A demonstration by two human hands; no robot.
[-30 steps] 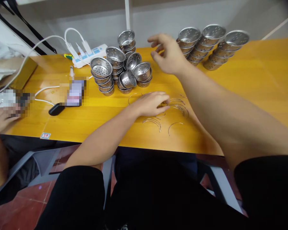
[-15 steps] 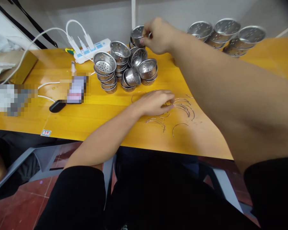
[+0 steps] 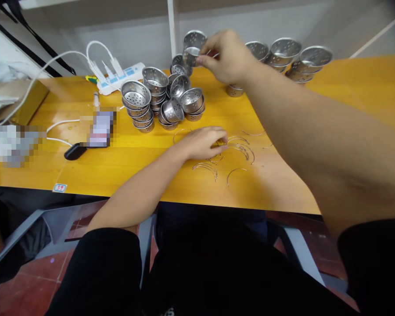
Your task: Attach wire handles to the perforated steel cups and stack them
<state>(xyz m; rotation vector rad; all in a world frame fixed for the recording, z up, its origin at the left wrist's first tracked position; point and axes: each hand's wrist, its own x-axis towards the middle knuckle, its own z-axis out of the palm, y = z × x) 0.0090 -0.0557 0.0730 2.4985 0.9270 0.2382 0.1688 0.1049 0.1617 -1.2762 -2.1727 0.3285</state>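
Observation:
My right hand (image 3: pixel 222 55) is raised at the back of the table, thumb and fingers pinched on the rim of a perforated metal cup (image 3: pixel 195 39). Just below and left of it, another perforated cup (image 3: pixel 180 66) tops the back of a cluster. My left hand (image 3: pixel 206 142) rests on the table with its fingers curled down over thin curved wires; its fingertips are partly hidden. To its right lie several bent wires (image 3: pixel 242 149), and nearer the front edge is a small bunch of wires (image 3: pixel 207 166) beside a single curved wire (image 3: pixel 237 171).
Stacked perforated cups (image 3: pixel 136 98) stand left of centre, and more cups (image 3: pixel 285 50) stand at the back right. A white power strip (image 3: pixel 121 79) with plugged cables, a phone (image 3: pixel 101 129) and a black case (image 3: pixel 75 151) are at left. A grey wall backs the table.
My right hand has lifted a cup up from the back of the cluster and moved slightly right. My left hand stays over the wires. The whole view has shifted a little.

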